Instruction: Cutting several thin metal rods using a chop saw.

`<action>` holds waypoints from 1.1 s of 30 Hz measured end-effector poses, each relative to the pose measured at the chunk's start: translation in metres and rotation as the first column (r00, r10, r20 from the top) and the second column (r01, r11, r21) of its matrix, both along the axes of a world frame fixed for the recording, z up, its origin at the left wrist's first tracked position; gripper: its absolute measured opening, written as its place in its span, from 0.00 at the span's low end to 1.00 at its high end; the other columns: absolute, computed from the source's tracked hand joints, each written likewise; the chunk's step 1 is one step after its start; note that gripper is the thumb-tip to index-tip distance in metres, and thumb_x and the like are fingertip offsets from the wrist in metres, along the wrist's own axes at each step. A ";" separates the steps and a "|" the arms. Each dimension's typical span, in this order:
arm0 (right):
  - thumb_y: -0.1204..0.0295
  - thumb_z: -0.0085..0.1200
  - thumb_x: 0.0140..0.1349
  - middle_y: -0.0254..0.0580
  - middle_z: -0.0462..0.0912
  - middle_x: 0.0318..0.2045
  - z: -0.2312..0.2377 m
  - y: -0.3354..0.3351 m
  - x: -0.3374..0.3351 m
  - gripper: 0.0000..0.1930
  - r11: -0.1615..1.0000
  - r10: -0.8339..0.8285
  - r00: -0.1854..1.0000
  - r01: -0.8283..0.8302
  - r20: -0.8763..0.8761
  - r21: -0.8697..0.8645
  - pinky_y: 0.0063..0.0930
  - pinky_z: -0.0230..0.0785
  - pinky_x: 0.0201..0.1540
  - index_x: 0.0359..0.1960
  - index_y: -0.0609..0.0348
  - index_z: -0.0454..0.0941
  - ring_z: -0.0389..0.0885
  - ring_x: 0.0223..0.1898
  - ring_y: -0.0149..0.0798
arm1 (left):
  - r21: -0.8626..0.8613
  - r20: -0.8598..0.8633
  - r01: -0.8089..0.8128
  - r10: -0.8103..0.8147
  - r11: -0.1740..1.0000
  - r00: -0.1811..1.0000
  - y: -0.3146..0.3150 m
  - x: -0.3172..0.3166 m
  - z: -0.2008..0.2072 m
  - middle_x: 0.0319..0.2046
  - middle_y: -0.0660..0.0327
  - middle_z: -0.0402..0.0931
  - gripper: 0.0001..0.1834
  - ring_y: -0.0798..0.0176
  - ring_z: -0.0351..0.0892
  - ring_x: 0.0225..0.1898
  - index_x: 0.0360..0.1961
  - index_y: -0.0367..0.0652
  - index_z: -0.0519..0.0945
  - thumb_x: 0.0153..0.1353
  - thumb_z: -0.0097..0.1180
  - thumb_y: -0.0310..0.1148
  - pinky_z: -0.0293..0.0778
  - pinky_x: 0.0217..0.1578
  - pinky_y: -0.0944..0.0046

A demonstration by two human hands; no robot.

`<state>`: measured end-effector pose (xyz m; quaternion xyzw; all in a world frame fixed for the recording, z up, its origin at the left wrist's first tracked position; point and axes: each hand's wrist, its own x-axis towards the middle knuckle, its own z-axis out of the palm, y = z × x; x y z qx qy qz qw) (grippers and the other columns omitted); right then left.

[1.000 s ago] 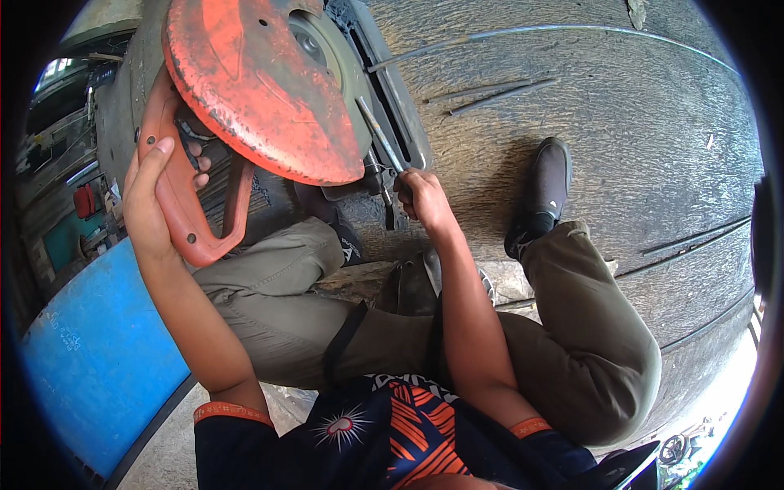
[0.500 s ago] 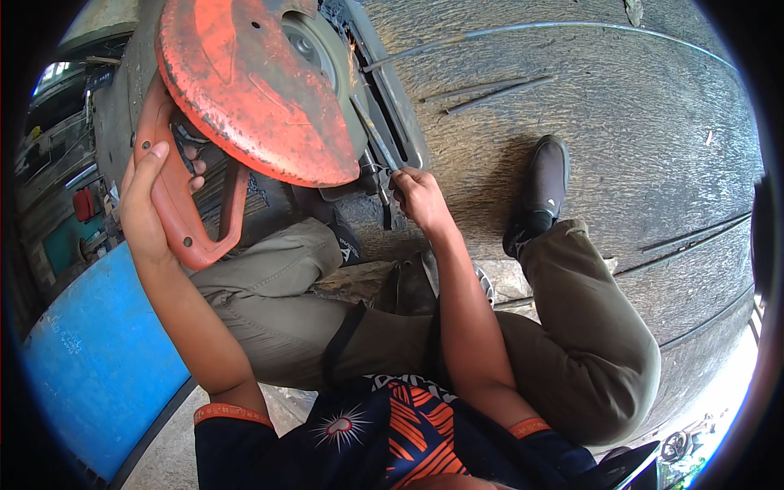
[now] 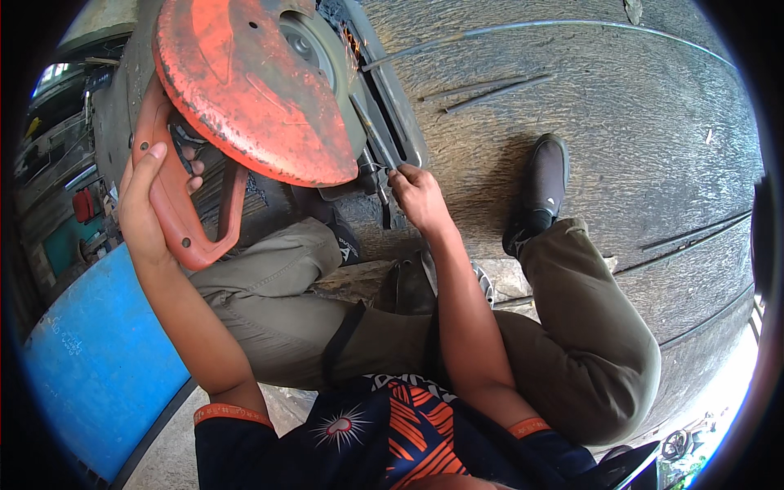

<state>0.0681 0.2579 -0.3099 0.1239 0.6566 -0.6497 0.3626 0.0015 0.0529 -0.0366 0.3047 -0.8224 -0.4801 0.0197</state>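
Observation:
A cut-off saw with a worn orange-red blade guard (image 3: pixel 253 106) stands in front of me at the upper left. My left hand (image 3: pixel 144 200) is closed round its orange loop handle (image 3: pixel 175 214), the fingers passing through the opening. Beside the guard, a thin grey metal rod (image 3: pixel 371 131) slants along the saw's base, and my right hand (image 3: pixel 419 198) grips its near end. Orange sparks (image 3: pixel 352 45) show at the far side of the guard, close to a long thin bar (image 3: pixel 523 28) reaching right. The guard hides the cutting spot.
Two short dark rods (image 3: pixel 498 91) lie on the rough floor right of the saw. My shoe (image 3: pixel 545 175) rests on that floor, with more long bars (image 3: pixel 694 238) farther right. A blue drum-like surface (image 3: pixel 106 359) is at my left, below a cluttered shelf area (image 3: pixel 69 155).
The saw's guard and handle have shifted very slightly left. The sparks look a little brighter. Both hands keep their holds.

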 end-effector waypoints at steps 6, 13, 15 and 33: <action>0.63 0.50 0.66 0.52 0.70 0.18 -0.002 -0.001 0.002 0.17 0.999 -0.008 0.993 0.014 -0.116 0.048 0.40 0.64 0.32 0.28 0.68 0.71 0.69 0.22 0.45 | 0.005 -0.002 0.007 -0.007 1.000 1.000 0.001 0.000 0.001 0.34 0.56 0.77 0.24 0.62 0.79 0.33 0.56 0.34 0.72 0.64 0.53 0.38 0.74 0.33 0.68; 0.64 0.54 0.64 0.55 0.69 0.18 0.002 -0.001 0.001 0.17 0.996 -0.015 0.992 0.026 -0.129 0.085 0.40 0.63 0.30 0.27 0.69 0.71 0.65 0.21 0.45 | 0.004 0.007 0.001 -0.001 1.000 1.000 -0.001 0.000 0.000 0.34 0.56 0.77 0.24 0.62 0.79 0.34 0.56 0.34 0.72 0.63 0.53 0.39 0.74 0.33 0.68; 0.64 0.54 0.63 0.55 0.69 0.18 0.002 -0.001 0.001 0.16 0.995 -0.016 0.991 0.029 -0.133 0.091 0.40 0.63 0.29 0.27 0.69 0.71 0.64 0.21 0.45 | 0.001 0.003 -0.001 0.001 1.000 1.000 0.001 0.000 0.001 0.34 0.56 0.77 0.24 0.61 0.79 0.34 0.56 0.34 0.72 0.63 0.53 0.39 0.74 0.33 0.68; 0.57 0.43 0.62 0.47 0.73 0.12 -0.006 0.007 0.001 0.24 0.972 -0.233 0.972 0.232 0.029 0.023 0.37 0.67 0.29 0.28 0.68 0.82 0.75 0.19 0.40 | -0.014 0.010 -0.015 0.015 1.000 1.000 0.006 0.000 0.001 0.35 0.57 0.76 0.25 0.62 0.78 0.33 0.57 0.34 0.72 0.63 0.53 0.38 0.74 0.33 0.68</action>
